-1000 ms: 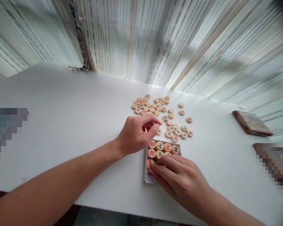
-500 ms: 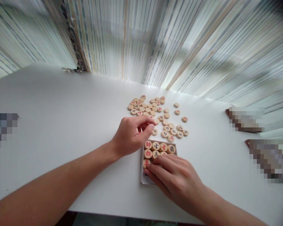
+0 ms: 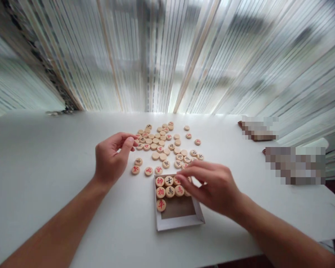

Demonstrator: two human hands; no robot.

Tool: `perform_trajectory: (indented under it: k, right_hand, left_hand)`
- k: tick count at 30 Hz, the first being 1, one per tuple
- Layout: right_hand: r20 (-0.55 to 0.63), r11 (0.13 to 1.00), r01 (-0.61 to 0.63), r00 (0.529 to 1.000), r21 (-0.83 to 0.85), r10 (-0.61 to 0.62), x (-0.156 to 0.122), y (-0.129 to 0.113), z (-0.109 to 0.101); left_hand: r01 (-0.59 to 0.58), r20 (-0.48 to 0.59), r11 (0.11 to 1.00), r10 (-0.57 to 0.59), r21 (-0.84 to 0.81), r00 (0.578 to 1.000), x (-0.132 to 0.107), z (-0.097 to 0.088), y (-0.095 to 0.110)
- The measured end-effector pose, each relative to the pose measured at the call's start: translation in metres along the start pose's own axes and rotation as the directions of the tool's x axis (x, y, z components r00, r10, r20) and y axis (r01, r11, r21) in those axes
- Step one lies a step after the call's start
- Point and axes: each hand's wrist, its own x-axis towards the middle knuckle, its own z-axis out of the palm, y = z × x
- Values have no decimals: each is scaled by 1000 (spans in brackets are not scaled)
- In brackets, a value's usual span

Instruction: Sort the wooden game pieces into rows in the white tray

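My left hand (image 3: 113,160) hovers at the left edge of the scattered xiangqi pieces, its fingers loosely bent and no piece visible in them. Over the upper right of a shallow box (image 3: 180,223) is my right hand (image 3: 214,184), thumb and fingers apart, partly hiding the pieces there. Round wooden pieces fill two rows in the box, among them a red general (image 3: 160,181) and a black horse (image 3: 170,191). A red chariot (image 3: 161,205) sits alone in the third row, at the left. Just beyond the box lie several loose soldiers, including a red soldier (image 3: 149,171).
More loose pieces (image 3: 155,140), some blank side up, spread across the white table (image 3: 56,160) behind the box. Two blurred-out objects with brown edges, a farther one (image 3: 257,130) and a nearer one (image 3: 294,165), are at the right. A striped string curtain (image 3: 162,56) hangs behind.
My right hand has lifted from the box's lower part and moved up to its far right corner, uncovering the chariot's row. My left hand has moved left, away from the box. The view has shifted.
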Motion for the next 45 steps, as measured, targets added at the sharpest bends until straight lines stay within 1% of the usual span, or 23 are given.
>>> perform_trajectory:
  k: [1,2,3,4,6,7,8,10,11,13,16,20,23,29,39,42,45]
  right_hand:
    - [-48,998,-68,997,-16,67,6,10,-8]
    - [-101,988,-152,984,-27,149,12,21,-15]
    - [-147,968,-251,958,-15,246,19,33,-22]
    - [-168,938,-345,923,44,347,25,45,-26]
    - [-172,874,-454,860,173,481,33,71,-28]
    - [-201,854,-478,833,205,515,35,83,-26]
    - [-263,847,-481,807,226,528,35,94,-21]
    - [-327,847,-479,782,228,531,28,109,-10]
    - [-340,851,-477,780,220,525,23,113,-5]
    - [-330,866,-462,801,191,500,12,114,3]
    - [-295,894,-425,844,141,447,-1,106,4]
    - [-253,938,-343,904,50,344,-4,102,-1]
    - [-220,956,-293,934,-24,281,-3,104,-2]
    - [-192,972,-234,956,-37,223,-4,104,-2]
    - [-134,978,-203,971,-41,197,-4,102,0]
    - [-91,983,-183,980,-31,179,-3,101,0]
    - [-9,991,-136,991,8,137,-1,98,2]
  left_hand:
    - [7,-20,1000,-6,15,1000,4,-3,-4]
    - [11,-44,1000,-10,25,999,8,-5,-7]
    - [17,-58,999,-15,30,998,11,-7,-10]
    - [26,-74,999,-23,31,997,13,-8,-13]
    - [45,-82,998,-41,46,996,15,-9,-17]
    - [53,-79,997,-48,60,996,15,-9,-19]
    - [59,-71,995,-53,79,996,15,-8,-20]
    - [64,-44,991,-59,115,997,13,-7,-22]
    - [62,-30,989,-59,131,998,11,-6,-22]
    - [55,-3,985,-55,161,998,9,-4,-22]
    - [55,21,980,-60,189,998,7,-3,-23]
    - [78,28,978,-85,192,996,7,0,-25]
    - [84,34,978,-92,193,995,6,2,-26]
    - [62,67,978,-77,197,995,3,3,-25]
    - [-28,151,964,-12,263,988,-2,8,-13]
    - [-106,199,954,50,280,979,-3,10,-8]
    - [-220,280,941,145,258,949,-1,12,-6]
